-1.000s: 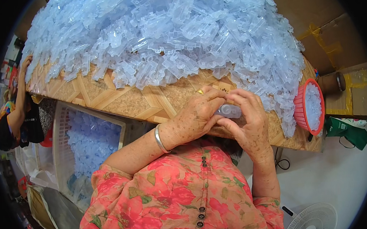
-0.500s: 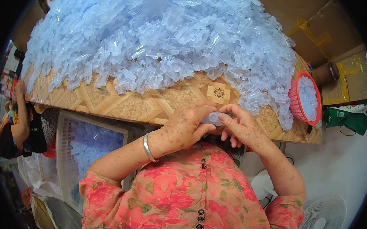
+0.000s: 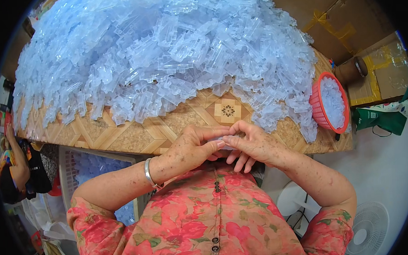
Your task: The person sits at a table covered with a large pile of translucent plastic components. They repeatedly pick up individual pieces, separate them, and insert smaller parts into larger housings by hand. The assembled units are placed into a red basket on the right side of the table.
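Observation:
Just in front of my shirt, at the table's near edge, my left hand [image 3: 191, 145] and my right hand [image 3: 255, 144] meet around a small clear plastic piece [image 3: 227, 144]. Both thumbs press on it from the near side, while the fingers curl round its far side. Most of the piece is hidden by my fingers. My right hand's lower fingers hang loose beneath. Beyond my hands, a huge heap of clear, bluish plastic pieces [image 3: 178, 51] covers most of the wood-patterned table [image 3: 181, 119].
A red basket [image 3: 318, 108] of small clear pieces stands at the table's right end. Under the left side sits a white crate [image 3: 68, 172] of similar pieces. Cardboard boxes [image 3: 388, 69], a green bag [image 3: 386, 121] and a fan [image 3: 368, 229] are at right. Another person's arm [image 3: 17, 156] shows far left.
My hands have closed in on the plastic piece, which shows less now. My right elbow has swung outward. The whole view has shifted slightly.

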A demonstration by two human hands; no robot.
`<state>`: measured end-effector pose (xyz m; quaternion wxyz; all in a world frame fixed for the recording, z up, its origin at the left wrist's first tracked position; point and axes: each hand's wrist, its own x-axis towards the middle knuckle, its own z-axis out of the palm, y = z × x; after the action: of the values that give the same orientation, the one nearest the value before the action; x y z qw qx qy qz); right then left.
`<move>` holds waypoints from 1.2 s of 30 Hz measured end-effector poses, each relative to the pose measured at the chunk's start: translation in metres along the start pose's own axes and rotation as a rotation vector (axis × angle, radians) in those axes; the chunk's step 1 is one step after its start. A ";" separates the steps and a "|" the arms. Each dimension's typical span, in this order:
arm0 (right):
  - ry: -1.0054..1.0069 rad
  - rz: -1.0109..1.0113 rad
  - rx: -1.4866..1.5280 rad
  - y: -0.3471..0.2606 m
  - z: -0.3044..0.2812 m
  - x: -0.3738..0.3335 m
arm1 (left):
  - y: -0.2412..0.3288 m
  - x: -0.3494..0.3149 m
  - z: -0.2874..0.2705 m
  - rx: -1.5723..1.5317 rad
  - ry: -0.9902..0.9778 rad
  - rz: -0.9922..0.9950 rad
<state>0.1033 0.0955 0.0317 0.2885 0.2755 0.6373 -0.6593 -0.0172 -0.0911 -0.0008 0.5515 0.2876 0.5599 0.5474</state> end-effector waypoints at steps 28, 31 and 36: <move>0.744 -0.635 -0.212 0.080 0.005 -0.027 | 0.008 -0.238 -0.078 1.631 0.752 -0.446; 1.140 -0.708 -0.623 0.078 -0.019 -0.033 | 0.013 -0.276 -0.076 1.521 0.820 -0.596; 1.233 -0.628 -0.708 0.064 -0.024 -0.021 | 0.028 -0.180 -0.050 1.301 0.592 -0.052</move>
<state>0.1641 0.1187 0.0024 -0.2476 0.2904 0.9036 -0.1948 -0.0306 -0.2655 0.0689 0.1059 0.3842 0.9058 0.1440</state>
